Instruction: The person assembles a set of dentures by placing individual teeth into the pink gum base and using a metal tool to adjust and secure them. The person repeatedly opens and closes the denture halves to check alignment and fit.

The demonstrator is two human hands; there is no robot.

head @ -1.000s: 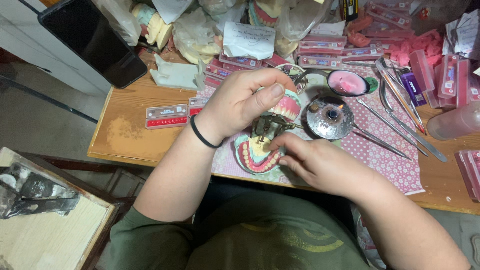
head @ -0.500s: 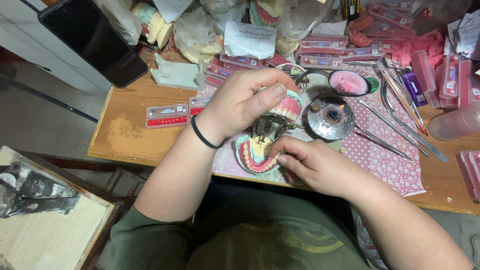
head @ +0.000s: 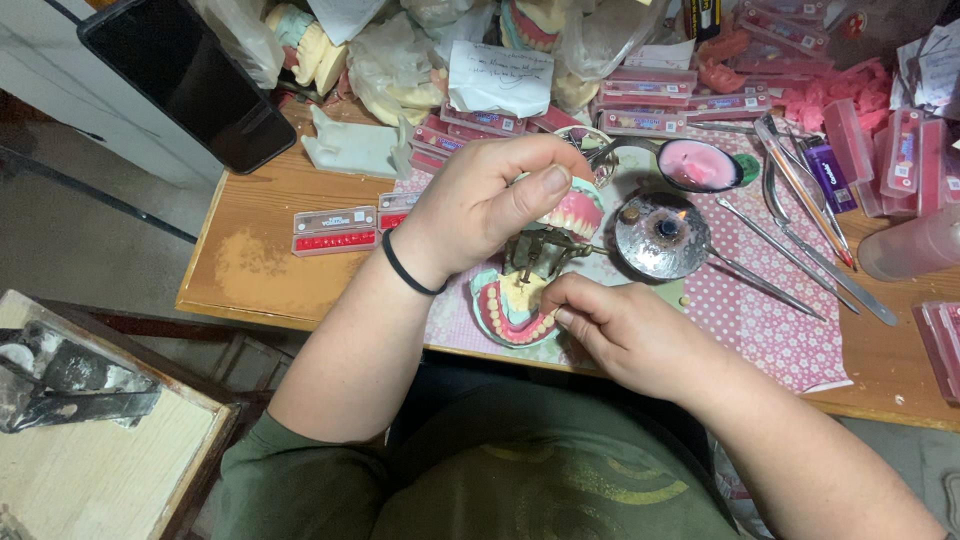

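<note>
Here the left hand [head: 490, 205] curls over the upper half of a hinged dental model [head: 535, 270], thumb and fingers pressed around the pink-gummed upper arch [head: 575, 212] and holding it tipped open above the lower arch [head: 510, 315], which rests on the dotted pink cloth [head: 770, 320] at the near edge of the wooden table [head: 260, 270]. The right hand [head: 630, 335] sits just beside the lower arch, fingertips bunched together against its rim; whether they pinch anything cannot be told. The model looks stiff but brittle, its wax gums soft and easily marred, so it is probably best gripped by the plaster base or metal frame, not the teeth. A small round burner [head: 665, 235] stands close by.
</note>
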